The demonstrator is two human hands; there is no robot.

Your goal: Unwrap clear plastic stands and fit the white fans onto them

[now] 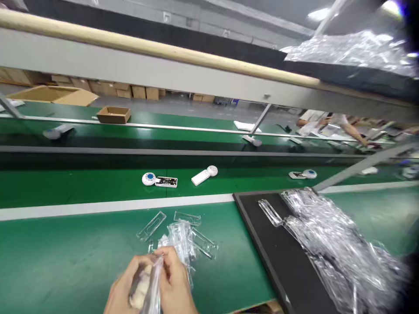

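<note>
The left hand (pixel 129 281) and right hand (pixel 173 279) pinch a clear plastic bag (pixel 152 290) between fingers and thumbs, low over the green workbench (pixel 65 248), right beside a loose scatter of clear plastic trays (pixel 199 242).

The bag (pixel 153 285) is thin, glossy clear plastic film; the moulded inserts (pixel 151 226) are smooth, rigid clear plastic; the conveyor belt (pixel 65 192) is smooth green rubber with a soft sheen; the box (pixel 113 114) is matt brown cardboard
</note>
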